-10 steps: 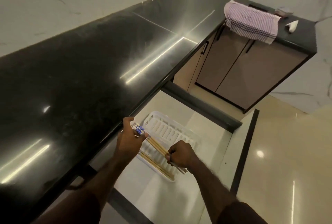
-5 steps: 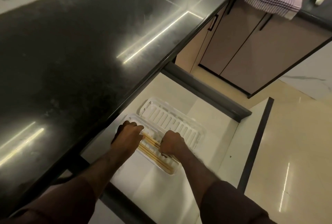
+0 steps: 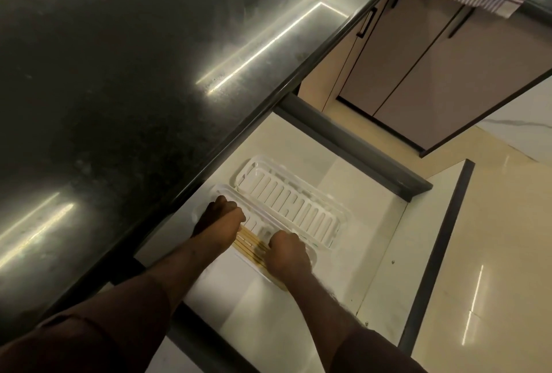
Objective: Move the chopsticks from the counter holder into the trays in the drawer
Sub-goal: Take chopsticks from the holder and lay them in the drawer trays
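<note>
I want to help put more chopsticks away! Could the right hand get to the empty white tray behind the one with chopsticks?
Probably yes. The right hand is at the near tray, and the far tray lies just beyond it, uncovered in the open drawer.

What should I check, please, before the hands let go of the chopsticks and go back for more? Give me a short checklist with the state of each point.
1. Drawer open: ok.
2. Chopsticks lying inside the near tray: ok.
3. Left hand and right hand both down at that tray: ok.
4. Fingers free of the chopsticks: cannot tell, both are curled.
5. Far tray free for the next bundle: ok.
6. Counter holder in sight: not ok, out of view.
</note>
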`<action>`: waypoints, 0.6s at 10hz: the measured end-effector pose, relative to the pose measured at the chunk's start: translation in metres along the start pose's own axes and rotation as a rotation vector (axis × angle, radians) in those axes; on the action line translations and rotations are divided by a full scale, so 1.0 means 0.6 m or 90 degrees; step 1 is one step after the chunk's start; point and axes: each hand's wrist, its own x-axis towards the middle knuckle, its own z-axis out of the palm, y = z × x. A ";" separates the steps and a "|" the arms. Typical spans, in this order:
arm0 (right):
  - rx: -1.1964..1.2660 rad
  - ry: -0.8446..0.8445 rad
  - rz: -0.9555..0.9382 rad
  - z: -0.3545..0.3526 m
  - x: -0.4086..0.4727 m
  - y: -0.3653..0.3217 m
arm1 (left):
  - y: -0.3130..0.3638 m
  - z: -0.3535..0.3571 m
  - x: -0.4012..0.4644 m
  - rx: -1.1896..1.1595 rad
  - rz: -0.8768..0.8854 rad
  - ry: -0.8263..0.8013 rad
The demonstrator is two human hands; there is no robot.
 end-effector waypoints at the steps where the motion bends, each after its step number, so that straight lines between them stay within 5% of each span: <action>1: -0.039 0.027 -0.015 0.000 -0.005 0.002 | 0.011 0.005 0.017 0.026 -0.091 0.001; 5: -0.142 0.144 -0.162 0.012 -0.022 0.012 | 0.016 0.007 0.011 0.272 -0.044 -0.099; 6: -0.122 0.147 -0.162 0.014 -0.026 0.010 | 0.020 0.013 0.030 0.350 -0.015 -0.035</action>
